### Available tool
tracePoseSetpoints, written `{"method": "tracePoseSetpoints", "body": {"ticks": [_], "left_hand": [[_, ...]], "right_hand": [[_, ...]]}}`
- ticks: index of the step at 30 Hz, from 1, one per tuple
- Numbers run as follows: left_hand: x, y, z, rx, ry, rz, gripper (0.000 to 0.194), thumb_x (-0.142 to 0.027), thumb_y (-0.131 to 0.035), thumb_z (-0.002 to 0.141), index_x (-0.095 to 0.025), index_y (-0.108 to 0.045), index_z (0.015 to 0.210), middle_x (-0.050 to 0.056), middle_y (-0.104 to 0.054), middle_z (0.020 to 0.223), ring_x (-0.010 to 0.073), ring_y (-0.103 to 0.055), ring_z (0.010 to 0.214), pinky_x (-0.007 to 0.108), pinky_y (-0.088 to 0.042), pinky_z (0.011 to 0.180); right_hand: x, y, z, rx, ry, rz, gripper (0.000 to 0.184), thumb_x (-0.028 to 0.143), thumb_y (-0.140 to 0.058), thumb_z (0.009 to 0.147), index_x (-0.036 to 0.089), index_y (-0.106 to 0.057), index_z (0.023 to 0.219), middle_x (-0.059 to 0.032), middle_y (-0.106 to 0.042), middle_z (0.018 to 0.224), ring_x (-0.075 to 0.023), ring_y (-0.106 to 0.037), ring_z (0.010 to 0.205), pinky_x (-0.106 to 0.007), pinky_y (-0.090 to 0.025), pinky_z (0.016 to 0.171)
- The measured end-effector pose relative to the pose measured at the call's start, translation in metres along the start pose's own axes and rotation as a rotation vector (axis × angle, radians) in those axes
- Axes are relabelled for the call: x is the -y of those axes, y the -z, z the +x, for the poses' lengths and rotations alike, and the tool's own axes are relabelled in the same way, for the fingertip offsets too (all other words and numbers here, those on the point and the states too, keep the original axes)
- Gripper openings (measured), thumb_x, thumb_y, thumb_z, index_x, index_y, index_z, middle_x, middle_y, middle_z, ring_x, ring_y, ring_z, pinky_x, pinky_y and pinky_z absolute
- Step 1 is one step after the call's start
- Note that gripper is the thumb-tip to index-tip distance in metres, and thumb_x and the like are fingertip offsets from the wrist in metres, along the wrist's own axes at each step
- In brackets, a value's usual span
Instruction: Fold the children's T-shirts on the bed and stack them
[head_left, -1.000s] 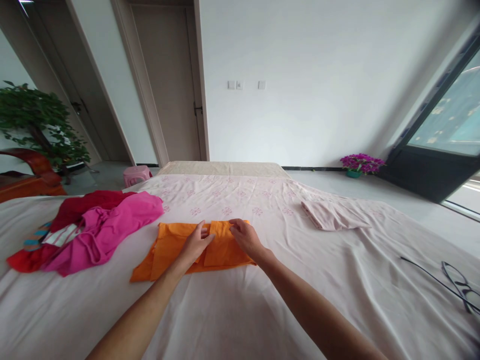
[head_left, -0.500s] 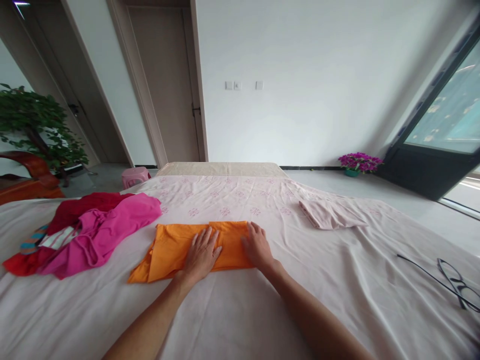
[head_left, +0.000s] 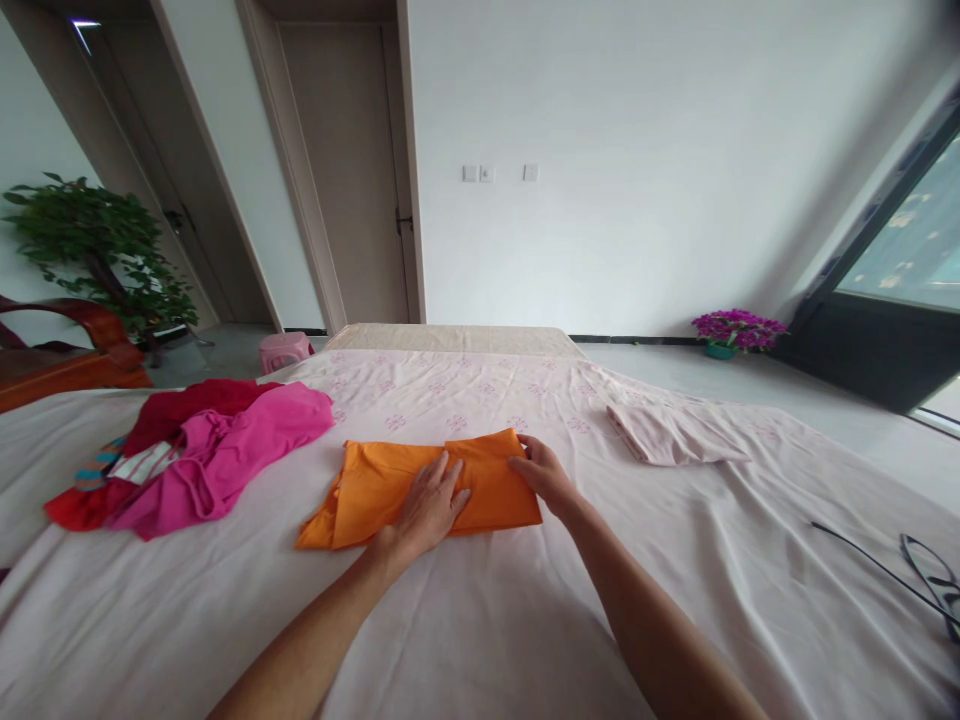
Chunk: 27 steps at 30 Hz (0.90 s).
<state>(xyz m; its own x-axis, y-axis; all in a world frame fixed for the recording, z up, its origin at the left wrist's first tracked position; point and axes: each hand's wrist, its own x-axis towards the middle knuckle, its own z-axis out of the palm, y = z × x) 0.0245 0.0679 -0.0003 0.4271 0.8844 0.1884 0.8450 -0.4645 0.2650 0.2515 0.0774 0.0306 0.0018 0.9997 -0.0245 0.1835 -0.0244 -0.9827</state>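
Note:
An orange garment (head_left: 375,480), partly folded, lies flat on the pale pink bed sheet (head_left: 487,620) in front of me. My left hand (head_left: 431,505) rests palm down on its middle with the fingers stretched out. My right hand (head_left: 546,475) is at the garment's right edge, fingers curled round the fold there.
A heap of pink and red clothes (head_left: 202,450) lies to the left. A folded pale pink cloth (head_left: 667,435) sits to the right. A black hanger (head_left: 919,575) lies near the bed's right edge. Beyond the bed are a pink stool (head_left: 283,350), a potted tree (head_left: 105,255) and a flower pot (head_left: 731,332).
My hands went from pinching the garment's far edge to pressing it flat. My left hand now lies on the middle, and my right hand has moved to grip the right edge.

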Motion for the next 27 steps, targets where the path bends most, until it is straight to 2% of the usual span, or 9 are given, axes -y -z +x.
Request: {"method": "tracePoseSetpoints", "body": {"ticks": [2, 4, 7, 9, 13, 16, 19, 23, 27], "left_hand": [[-0.015, 0.004, 0.004, 0.038, -0.066, -0.028, 0.059, -0.048, -0.035, 0.097, -0.016, -0.041, 0.147, 0.017, -0.037, 0.154, 0.0292, -0.038, 0.141, 0.043, -0.031, 0.115], [-0.024, 0.005, 0.006, 0.047, -0.119, -0.028, 0.059, -0.049, -0.035, 0.098, -0.018, -0.039, 0.148, 0.016, -0.037, 0.154, 0.0290, -0.036, 0.142, 0.046, -0.029, 0.116], [-0.025, 0.001, 0.005, 0.064, -0.172, 0.021, 0.060, -0.051, -0.034, 0.097, -0.022, -0.036, 0.150, 0.016, -0.033, 0.156, 0.0296, -0.029, 0.145, 0.052, -0.023, 0.118], [-0.019, -0.005, 0.002, 0.084, -0.209, 0.054, 0.060, -0.052, -0.035, 0.097, -0.024, -0.034, 0.151, 0.015, -0.029, 0.158, 0.0296, -0.024, 0.147, 0.054, -0.021, 0.118], [-0.006, -0.018, -0.002, 0.079, -0.259, 0.074, 0.062, -0.054, -0.035, 0.097, -0.026, -0.030, 0.152, 0.014, -0.025, 0.160, 0.0281, -0.020, 0.148, 0.054, -0.021, 0.118], [-0.004, -0.020, -0.003, 0.085, -0.258, 0.056, 0.063, -0.055, -0.036, 0.096, -0.025, -0.032, 0.151, 0.013, -0.025, 0.160, 0.0278, -0.020, 0.148, 0.053, -0.021, 0.119], [-0.004, -0.015, -0.002, 0.081, -0.245, -0.029, 0.061, -0.055, -0.041, 0.095, -0.026, -0.037, 0.149, 0.012, -0.027, 0.160, 0.0273, -0.021, 0.148, 0.053, -0.019, 0.120], [-0.002, -0.008, -0.001, 0.025, -0.150, -0.395, 0.051, -0.049, -0.042, 0.095, -0.025, -0.052, 0.139, 0.008, -0.044, 0.151, 0.0228, -0.035, 0.143, 0.044, -0.027, 0.119], [0.001, 0.001, 0.003, -0.096, 0.116, -0.943, 0.051, -0.049, -0.044, 0.094, -0.017, -0.058, 0.131, 0.011, -0.060, 0.136, 0.0226, -0.054, 0.128, 0.039, -0.041, 0.110]], "right_hand": [[0.006, 0.026, 0.001, 0.013, 0.016, 0.127, 0.053, 0.027, -0.060, 0.069, 0.015, -0.059, 0.121, -0.0058, -0.073, 0.089, -0.0218, -0.069, 0.079, -0.030, -0.054, 0.069], [0.008, 0.052, 0.001, -0.041, -0.009, 0.153, 0.051, 0.028, -0.062, 0.068, 0.015, -0.061, 0.117, -0.0060, -0.072, 0.088, -0.0217, -0.069, 0.079, -0.028, -0.053, 0.068], [-0.001, 0.078, -0.003, -0.148, -0.156, 0.061, 0.045, 0.034, -0.064, 0.071, 0.017, -0.063, 0.112, -0.0057, -0.071, 0.088, -0.0203, -0.068, 0.079, -0.025, -0.051, 0.062], [-0.010, 0.085, -0.009, -0.180, -0.267, -0.041, 0.038, 0.039, -0.063, 0.074, 0.017, -0.064, 0.106, -0.0048, -0.070, 0.086, -0.0180, -0.067, 0.075, -0.022, -0.048, 0.056], [-0.019, 0.081, -0.022, -0.136, -0.343, -0.115, 0.030, 0.043, -0.063, 0.078, 0.016, -0.063, 0.092, -0.0041, -0.069, 0.078, -0.0159, -0.065, 0.067, -0.020, -0.044, 0.050], [-0.018, 0.077, -0.028, -0.130, -0.361, -0.024, 0.033, 0.041, -0.069, 0.074, 0.016, -0.062, 0.095, -0.0074, -0.072, 0.082, -0.0195, -0.068, 0.070, -0.023, -0.049, 0.052], [-0.019, 0.076, -0.029, -0.119, -0.336, 0.102, 0.032, 0.038, -0.074, 0.067, 0.015, -0.062, 0.087, -0.0092, -0.072, 0.077, -0.0214, -0.068, 0.069, -0.026, -0.051, 0.056], [-0.012, 0.073, -0.028, -0.058, -0.272, 0.251, 0.028, 0.029, -0.073, 0.063, 0.015, -0.063, 0.084, -0.0074, -0.071, 0.076, -0.0203, -0.067, 0.069, -0.028, -0.052, 0.062], [0.028, 0.046, -0.024, -0.028, -0.086, 0.267, 0.031, 0.026, -0.068, 0.063, 0.015, -0.062, 0.091, -0.0043, -0.069, 0.079, -0.0176, -0.065, 0.070, -0.025, -0.050, 0.061]]}}
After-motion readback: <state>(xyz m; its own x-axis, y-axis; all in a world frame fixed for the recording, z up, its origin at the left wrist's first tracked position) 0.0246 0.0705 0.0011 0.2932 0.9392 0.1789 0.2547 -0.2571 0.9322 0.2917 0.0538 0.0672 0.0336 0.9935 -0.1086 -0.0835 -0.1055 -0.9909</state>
